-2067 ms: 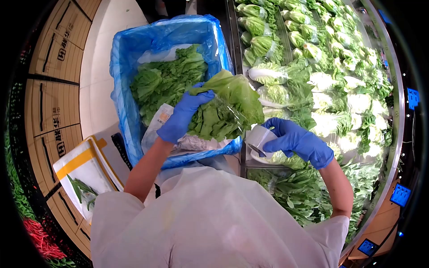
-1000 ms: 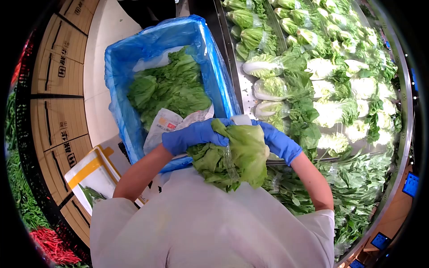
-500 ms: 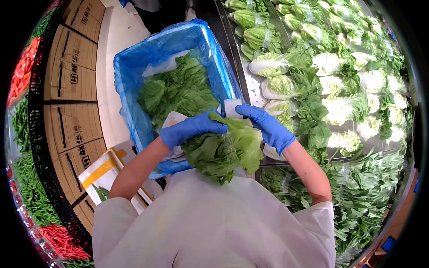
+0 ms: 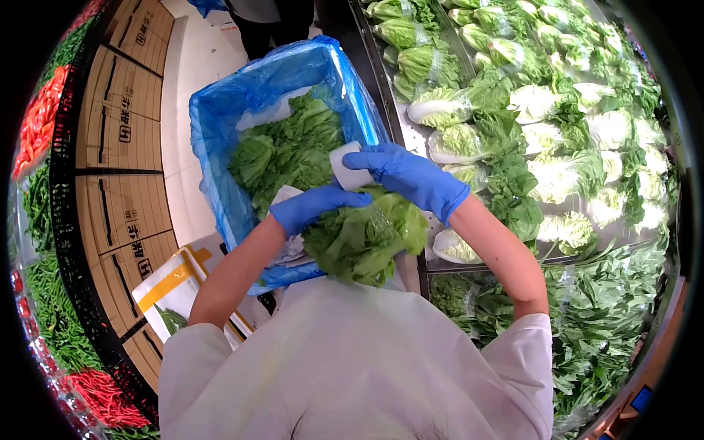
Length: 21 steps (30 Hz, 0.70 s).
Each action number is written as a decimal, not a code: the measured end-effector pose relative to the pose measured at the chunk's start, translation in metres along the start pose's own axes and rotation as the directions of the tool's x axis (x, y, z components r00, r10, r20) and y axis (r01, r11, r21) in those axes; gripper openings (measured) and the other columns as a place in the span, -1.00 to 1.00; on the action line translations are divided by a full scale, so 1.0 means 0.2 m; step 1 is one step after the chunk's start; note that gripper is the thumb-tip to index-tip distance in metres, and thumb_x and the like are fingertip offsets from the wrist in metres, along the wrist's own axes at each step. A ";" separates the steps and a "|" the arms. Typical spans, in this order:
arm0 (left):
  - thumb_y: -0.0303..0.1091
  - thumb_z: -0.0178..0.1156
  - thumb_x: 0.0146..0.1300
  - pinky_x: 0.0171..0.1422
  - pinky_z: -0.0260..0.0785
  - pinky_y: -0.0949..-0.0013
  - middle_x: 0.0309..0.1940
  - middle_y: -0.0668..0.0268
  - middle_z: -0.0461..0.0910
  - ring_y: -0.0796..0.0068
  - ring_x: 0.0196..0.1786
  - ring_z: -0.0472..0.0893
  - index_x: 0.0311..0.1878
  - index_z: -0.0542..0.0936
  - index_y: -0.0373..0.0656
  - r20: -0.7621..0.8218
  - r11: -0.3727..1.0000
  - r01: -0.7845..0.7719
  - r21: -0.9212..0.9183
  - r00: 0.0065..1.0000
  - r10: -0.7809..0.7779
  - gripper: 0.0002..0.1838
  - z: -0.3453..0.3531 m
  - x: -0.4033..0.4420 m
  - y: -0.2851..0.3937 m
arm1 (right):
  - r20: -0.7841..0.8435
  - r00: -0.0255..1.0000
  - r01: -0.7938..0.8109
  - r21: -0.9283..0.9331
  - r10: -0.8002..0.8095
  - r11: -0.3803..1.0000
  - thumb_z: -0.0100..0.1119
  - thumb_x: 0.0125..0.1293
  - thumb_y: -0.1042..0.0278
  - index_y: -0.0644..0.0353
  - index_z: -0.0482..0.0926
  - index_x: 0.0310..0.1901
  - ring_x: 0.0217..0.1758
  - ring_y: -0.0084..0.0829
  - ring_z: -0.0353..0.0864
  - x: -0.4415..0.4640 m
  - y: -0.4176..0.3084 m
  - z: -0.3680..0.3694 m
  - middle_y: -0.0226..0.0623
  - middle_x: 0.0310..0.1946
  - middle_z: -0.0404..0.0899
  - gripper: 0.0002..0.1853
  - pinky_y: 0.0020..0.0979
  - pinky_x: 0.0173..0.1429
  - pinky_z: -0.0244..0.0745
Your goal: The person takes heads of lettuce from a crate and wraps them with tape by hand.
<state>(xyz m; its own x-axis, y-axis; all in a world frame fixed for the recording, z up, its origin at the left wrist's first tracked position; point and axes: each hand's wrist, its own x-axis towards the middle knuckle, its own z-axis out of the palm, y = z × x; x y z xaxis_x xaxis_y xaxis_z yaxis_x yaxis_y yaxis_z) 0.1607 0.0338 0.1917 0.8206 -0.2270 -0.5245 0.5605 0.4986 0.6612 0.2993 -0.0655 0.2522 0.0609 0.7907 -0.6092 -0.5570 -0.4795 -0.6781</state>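
Note:
My left hand [image 4: 317, 207], in a blue glove, is wrapped round a bunch of leafy lettuce [image 4: 367, 238] held in front of my body. Clear tape shows across its leaves. Close above the bunch, my right hand [image 4: 411, 176], also gloved in blue, grips a white roll of tape [image 4: 351, 165]. The two hands are near each other over the front right part of a crate lined with blue plastic [image 4: 213, 176]. More green lettuce [image 4: 286, 143] lies inside the crate, with printed paper partly hidden beside my left hand.
A metal display at the right holds rows of taped lettuce [image 4: 425, 62], cabbages [image 4: 447, 106] and long leafy greens [image 4: 594, 308]. Brown cartons [image 4: 121, 139], a white box with yellow tape [image 4: 165, 286], and red and green peppers are at the left. A person [image 4: 271, 22] stands beyond the crate.
The lettuce bunch has come out from over the crate toward my body. My right hand has brought the tape roll over the bunch and then leftward, close above my left hand.

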 end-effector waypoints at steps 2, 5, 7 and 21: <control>-0.31 0.11 0.23 0.05 0.41 0.46 -0.02 0.29 0.49 0.52 -0.04 0.53 0.13 0.38 -0.21 -0.048 0.977 -0.162 0.142 0.984 0.170 -0.59 -0.10 0.03 -0.06 | -0.035 0.999 0.001 -0.132 -0.005 0.991 0.22 0.15 0.24 0.32 0.48 -0.04 -0.14 -0.52 0.55 -0.02 -0.07 0.09 -0.29 -0.18 0.57 -0.59 -0.53 0.04 0.37; -0.31 0.07 0.26 0.06 0.42 0.42 -0.02 0.27 0.49 0.51 -0.05 0.53 0.12 0.39 -0.22 -0.042 0.983 -0.122 -0.135 0.992 0.118 -0.62 -0.26 0.03 -0.14 | 0.012 1.000 0.025 -0.206 -0.023 0.978 0.23 0.13 0.26 0.32 0.50 -0.06 -0.14 -0.56 0.54 -0.13 -0.11 0.21 -0.29 -0.18 0.57 -0.61 -0.55 0.04 0.36; -0.28 0.07 0.24 0.02 0.44 0.43 -0.02 0.26 0.49 0.52 -0.07 0.55 0.11 0.40 -0.25 -0.080 0.980 -0.180 -0.080 0.982 0.173 -0.60 -0.28 -0.04 -0.12 | 0.046 0.997 0.075 -0.193 -0.067 0.978 0.23 0.11 0.32 0.33 0.51 -0.07 -0.15 -0.59 0.53 -0.20 -0.08 0.21 -0.31 -0.20 0.58 -0.64 -0.56 0.02 0.37; -0.16 0.10 0.17 0.08 0.35 0.42 -0.04 0.28 0.50 0.51 -0.02 0.49 0.13 0.39 -0.20 -0.375 0.987 -0.096 -0.130 0.926 0.041 -0.51 -0.19 -0.25 -0.24 | -0.095 0.983 -0.167 -0.129 0.156 0.977 0.27 0.12 0.31 0.26 0.53 -0.16 -0.35 -0.61 0.50 -0.54 0.21 0.11 -0.40 -0.38 0.55 -0.71 -0.56 -0.25 0.42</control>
<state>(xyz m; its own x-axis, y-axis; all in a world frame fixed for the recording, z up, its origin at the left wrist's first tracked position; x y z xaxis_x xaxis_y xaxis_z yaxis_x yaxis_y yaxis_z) 0.0890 0.0528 0.1662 0.7410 0.1243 -0.6599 0.4596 0.6227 0.6333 0.2504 -0.1624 0.2987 0.0516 0.6666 -0.7436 -0.4480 -0.6500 -0.6138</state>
